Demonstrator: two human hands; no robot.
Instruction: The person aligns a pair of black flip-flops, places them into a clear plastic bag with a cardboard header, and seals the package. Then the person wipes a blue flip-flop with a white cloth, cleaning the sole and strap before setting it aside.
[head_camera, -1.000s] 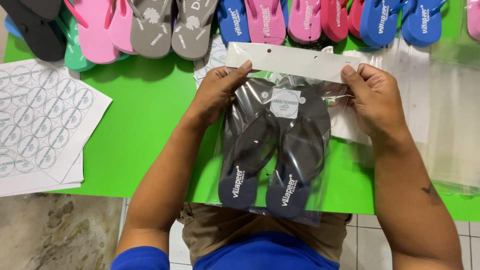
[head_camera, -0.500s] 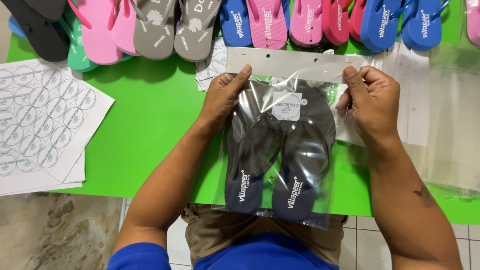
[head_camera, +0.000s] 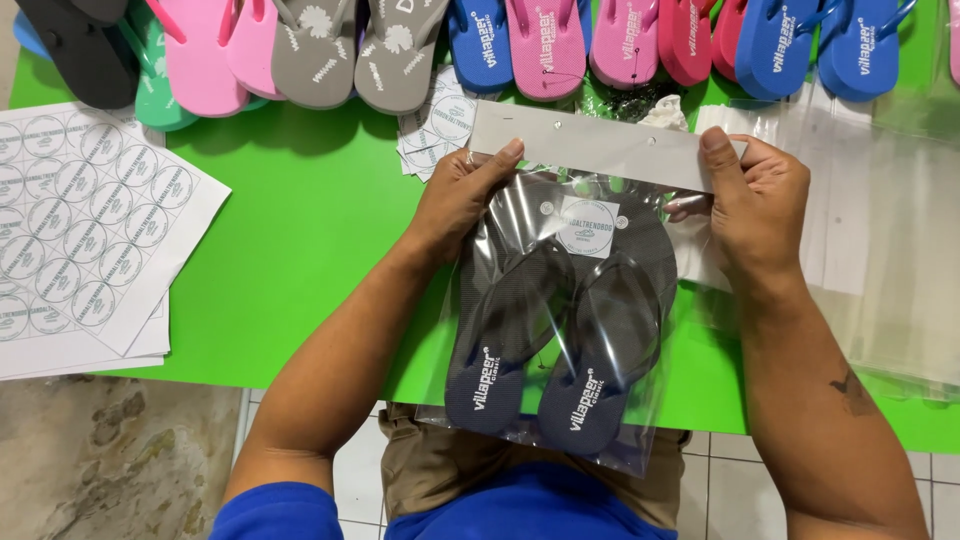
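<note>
A clear plastic bag (head_camera: 560, 300) with a white header strip (head_camera: 590, 145) holds a pair of dark grey flip-flops (head_camera: 560, 330), toes toward me, with a round white sticker (head_camera: 588, 227) on the front. My left hand (head_camera: 455, 200) grips the bag's upper left side, thumb on the header. My right hand (head_camera: 755, 205) grips the upper right corner. The bag hangs over the front edge of the green table (head_camera: 300, 230).
A row of flip-flops lines the table's far edge: black (head_camera: 75, 50), pink (head_camera: 210, 50), grey (head_camera: 355, 45), blue (head_camera: 820, 40). Sheets of round stickers (head_camera: 75, 220) lie at the left. A stack of clear bags (head_camera: 880, 230) lies at the right. Tiled floor shows below.
The bag with the flip-flops has shifted slightly right and toward me. My thumbs have moved up onto the header strip's lower edge.
</note>
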